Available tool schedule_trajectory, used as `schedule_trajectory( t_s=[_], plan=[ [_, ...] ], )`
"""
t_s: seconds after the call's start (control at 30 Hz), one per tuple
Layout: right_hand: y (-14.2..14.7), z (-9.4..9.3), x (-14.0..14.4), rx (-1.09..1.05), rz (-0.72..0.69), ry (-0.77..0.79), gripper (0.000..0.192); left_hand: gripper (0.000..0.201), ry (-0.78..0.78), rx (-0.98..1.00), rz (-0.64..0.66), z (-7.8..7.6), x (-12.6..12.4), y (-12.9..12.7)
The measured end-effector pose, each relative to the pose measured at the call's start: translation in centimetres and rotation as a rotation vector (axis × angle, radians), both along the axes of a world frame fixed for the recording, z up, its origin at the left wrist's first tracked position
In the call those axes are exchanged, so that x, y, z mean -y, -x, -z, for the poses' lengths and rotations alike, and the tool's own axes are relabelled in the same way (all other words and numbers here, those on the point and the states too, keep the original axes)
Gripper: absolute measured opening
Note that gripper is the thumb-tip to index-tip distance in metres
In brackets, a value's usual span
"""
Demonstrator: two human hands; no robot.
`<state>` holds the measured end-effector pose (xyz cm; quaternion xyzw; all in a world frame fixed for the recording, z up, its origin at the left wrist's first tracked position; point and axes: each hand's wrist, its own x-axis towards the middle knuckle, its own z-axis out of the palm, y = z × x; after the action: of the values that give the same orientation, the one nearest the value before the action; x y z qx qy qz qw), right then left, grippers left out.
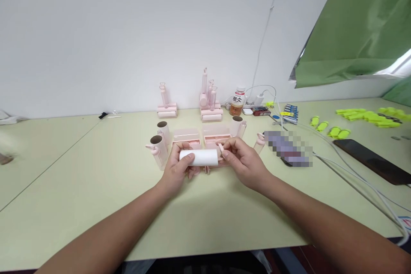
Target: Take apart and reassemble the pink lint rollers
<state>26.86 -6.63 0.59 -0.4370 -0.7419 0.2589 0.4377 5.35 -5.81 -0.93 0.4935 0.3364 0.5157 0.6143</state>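
Two bare hands (248,165) and bare forearms (136,216)

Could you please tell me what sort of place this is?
Probably a small assembly workshop: similar pink roller pieces and groups of yellow-green pieces sit on a long table, where the left hand holds a white roll.

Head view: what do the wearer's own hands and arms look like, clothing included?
The left hand and right hand are ungloved. The left forearm and right forearm taper toward wrists without watch or bracelet; no sleeve shows.
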Motion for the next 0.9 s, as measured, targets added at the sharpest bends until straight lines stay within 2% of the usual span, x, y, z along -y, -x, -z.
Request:
schedule_trajectory(
  t_s=[0.07,0.13,0.27,0.53,0.9],
  plan=[
    [0.14,0.5,-0.21,-0.136,-0.01,0.003,0.023,0.041,0.004,0.011,-0.003,-0.05,0.05,-0.03],
    [0.14,0.59,-0.32,-0.173,0.015,-0.039,0.027,0.043,0.009,0.018,-0.014,-0.08,0.03,-0.07],
    [0.05,0.1,-0.19,-0.157,0.06,-0.147,0.006,0.044,0.033,0.028,-0.01,-0.01,-0.12,-0.13],
    [0.67,0.08,0.2,-0.235,-0.013,0.052,0.019,0.044,0.037,0.033,0.009,0.15,-0.12,-0.11],
    [0.61,0.18,0.26,-0.2,-0.039,0.062,0.017,0.043,0.06,0.043,-0.011,-0.28,0.02,-0.19]
  ],
)
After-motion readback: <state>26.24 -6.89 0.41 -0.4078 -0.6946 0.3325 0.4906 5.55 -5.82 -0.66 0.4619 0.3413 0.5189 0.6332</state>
